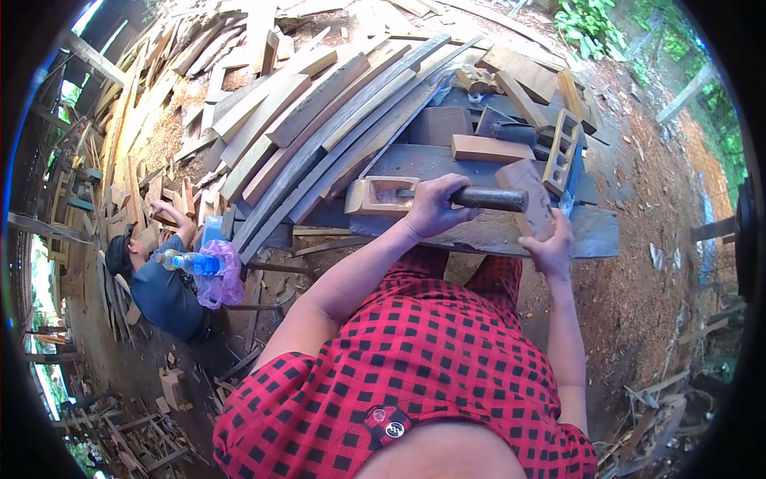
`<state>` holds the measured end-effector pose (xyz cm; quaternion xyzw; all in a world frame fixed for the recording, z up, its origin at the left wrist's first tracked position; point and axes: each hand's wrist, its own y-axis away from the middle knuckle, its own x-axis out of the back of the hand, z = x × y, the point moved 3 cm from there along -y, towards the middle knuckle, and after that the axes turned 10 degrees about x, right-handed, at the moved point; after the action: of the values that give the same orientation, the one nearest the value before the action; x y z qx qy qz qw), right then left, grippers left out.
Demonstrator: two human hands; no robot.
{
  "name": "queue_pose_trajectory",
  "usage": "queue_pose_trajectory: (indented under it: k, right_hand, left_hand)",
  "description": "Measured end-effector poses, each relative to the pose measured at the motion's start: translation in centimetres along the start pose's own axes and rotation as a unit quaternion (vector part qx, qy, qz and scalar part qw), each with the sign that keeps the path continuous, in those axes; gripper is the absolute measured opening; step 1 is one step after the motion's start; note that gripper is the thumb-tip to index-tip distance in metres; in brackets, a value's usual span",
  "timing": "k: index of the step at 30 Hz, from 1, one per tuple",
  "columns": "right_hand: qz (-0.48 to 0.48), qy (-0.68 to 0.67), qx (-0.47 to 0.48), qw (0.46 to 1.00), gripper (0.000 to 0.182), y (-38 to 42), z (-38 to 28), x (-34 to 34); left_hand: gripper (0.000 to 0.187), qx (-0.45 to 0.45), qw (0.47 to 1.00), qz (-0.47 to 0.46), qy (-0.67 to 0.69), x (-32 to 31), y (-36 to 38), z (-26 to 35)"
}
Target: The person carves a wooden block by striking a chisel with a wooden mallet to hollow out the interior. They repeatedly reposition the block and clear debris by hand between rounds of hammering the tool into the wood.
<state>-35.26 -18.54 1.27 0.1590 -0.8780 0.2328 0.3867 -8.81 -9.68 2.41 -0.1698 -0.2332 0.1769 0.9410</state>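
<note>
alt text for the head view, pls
A person in a red checked shirt grips a dark cylindrical tool in the left hand and a wood piece in the right hand, over a plank workbench. Another person crouches nearby.

A tabletop point(487, 231) stood directly in front of the person, its near edge against their lap. On it, toward the left, lay a hollowed wooden block point(381, 196), and just right of that block a metal bar point(491, 199) lay across the tabletop. A slanted wooden piece point(531, 195) rested at the bar's right end. Behind these sat a flat wooden block point(491, 148), with a slotted wooden frame point(561, 152) standing to its right. Long planks point(335, 128) leaned from the tabletop's far left corner back onto a wider heap. Left of the tabletop, lower down, another person point(163, 287) crouched on the ground, a water bottle point(191, 262) just beside them.
</note>
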Motion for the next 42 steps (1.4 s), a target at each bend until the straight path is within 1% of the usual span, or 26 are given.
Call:
queue_pose_trajectory:
  k: [4, 6, 7, 8, 9, 10, 11, 13, 14, 15, 17, 18, 19, 20, 21, 23, 25, 26, 30, 32, 33, 35, 37, 39, 40, 42]
  right_hand:
    - [-0.003, 0.092, 0.018, 0.996, 0.083, -0.3, 0.0, -2.3]
    - [-0.078, 0.224, 0.084, 0.968, 0.079, -1.1, -0.7, -1.4]
    - [-0.076, 0.224, 0.087, 0.968, 0.079, -2.1, -1.7, -0.7]
    - [-0.077, -0.007, 0.037, 0.996, 0.074, -3.0, -2.4, 0.0]
    - [-0.075, -0.236, -0.018, 0.969, 0.069, -3.6, -3.7, 1.1]
    - [-0.086, -0.402, -0.006, 0.911, 0.054, -3.8, -7.7, 2.6]
    - [-0.087, -0.400, -0.008, 0.912, 0.054, -4.3, -9.9, 3.8]
    - [-0.228, -0.472, -0.005, 0.852, 0.052, -5.2, -13.2, 4.0]
    - [-0.254, -0.376, -0.009, 0.891, 0.052, -5.6, -13.6, 3.4]
    - [-0.254, -0.376, -0.009, 0.891, 0.052, -5.9, -13.8, 2.9]
    - [-0.296, -0.196, 0.122, 0.927, 0.049, -5.9, -14.2, 1.6]
    - [-0.302, -0.155, 0.110, 0.934, 0.043, -6.4, -14.9, 1.8]
    - [-0.304, -0.155, 0.107, 0.934, 0.043, -7.1, -15.4, 1.8]
    - [-0.334, -0.080, 0.125, 0.931, 0.042, -7.8, -15.7, 1.6]
    - [-0.363, -0.006, 0.142, 0.921, 0.042, -8.4, -16.0, 1.3]
    - [-0.371, 0.018, 0.169, 0.913, 0.045, -9.6, -17.4, 1.0]
    - [-0.369, 0.122, 0.227, 0.893, 0.047, -10.7, -19.5, 0.8]
    - [-0.392, 0.132, 0.211, 0.886, 0.046, -11.1, -20.3, 0.6]
    - [-0.414, 0.061, 0.185, 0.889, 0.046, -11.6, -17.4, -0.2]
    - [-0.363, -0.058, 0.139, 0.920, 0.047, -10.8, -15.7, -0.4]
    - [-0.363, -0.057, 0.139, 0.920, 0.047, -10.4, -16.1, -0.2]
    - [-0.366, -0.032, 0.060, 0.928, 0.049, -9.5, -16.7, 0.1]
    - [-0.342, -0.058, 0.077, 0.935, 0.048, -8.9, -14.9, -0.3]
    - [-0.359, -0.151, 0.019, 0.921, 0.048, -9.1, -14.4, -0.7]
    - [-0.357, -0.153, 0.021, 0.921, 0.048, -9.6, -14.7, -0.5]
    - [-0.439, -0.174, -0.084, 0.878, 0.048, -10.6, -14.7, -0.1]
  left_hand:
    - [0.043, 0.022, 1.000, -0.018, 0.011, 0.3, 0.1, -0.2]
    - [0.041, 0.018, 1.000, -0.018, 0.007, 0.3, 0.2, -0.3]
    - [0.040, 0.011, 1.000, -0.019, 0.004, 0.4, 0.1, -0.3]
    - [0.042, -0.021, 0.999, -0.005, -0.034, 0.6, 0.1, -0.2]
    - [0.042, -0.018, 0.999, -0.004, -0.034, 0.8, 0.1, -0.3]
    - [0.043, -0.024, 0.997, -0.008, -0.072, 1.0, 0.3, -0.2]
    - [0.044, -0.032, 0.993, -0.013, -0.109, 1.1, 0.3, -0.1]
    - [0.048, -0.051, 0.988, -0.006, -0.147, 2.3, 0.8, 0.3]
    - [0.053, -0.071, 0.979, 0.002, -0.189, 3.4, 1.1, 0.3]
    - [0.053, -0.071, 0.979, 0.002, -0.189, 4.8, 1.5, 0.0]
    - [0.066, -0.034, 0.951, 0.037, -0.305, 7.9, 2.8, -1.1]
    - [0.074, 0.008, 0.936, 0.036, -0.349, 9.5, 3.4, -1.9]
    - [0.082, 0.051, 0.918, 0.034, -0.392, 11.0, 4.0, -2.7]
    - [0.093, 0.089, 0.893, 0.014, -0.441, 12.1, 4.6, -3.5]
    - [0.093, 0.095, 0.893, 0.010, -0.439, 12.8, 5.1, -4.3]
    - [0.096, 0.091, 0.899, -0.006, -0.428, 13.1, 5.7, -6.0]
    - [0.097, 0.093, 0.899, -0.005, -0.428, 12.6, 5.7, -6.8]
    - [0.097, 0.094, 0.896, 0.003, -0.433, 12.3, 5.8, -7.3]
    - [0.099, 0.094, 0.899, 0.005, -0.429, 12.3, 5.9, -7.7]
    - [0.098, 0.097, 0.897, 0.006, -0.431, 12.2, 5.8, -7.9]
    - [0.098, 0.098, 0.894, 0.002, -0.437, 12.2, 5.9, -8.0]
    - [0.098, 0.102, 0.900, -0.001, -0.425, 12.3, 5.8, -7.9]
    - [0.098, 0.104, 0.905, -0.001, -0.412, 12.0, 5.8, -7.9]
    - [0.097, 0.100, 0.891, 0.002, -0.443, 12.2, 6.0, -8.1]
    - [0.097, 0.098, 0.890, 0.004, -0.445, 12.3, 5.9, -7.9]
    - [0.097, 0.100, 0.899, 0.006, -0.426, 12.3, 5.9, -7.3]
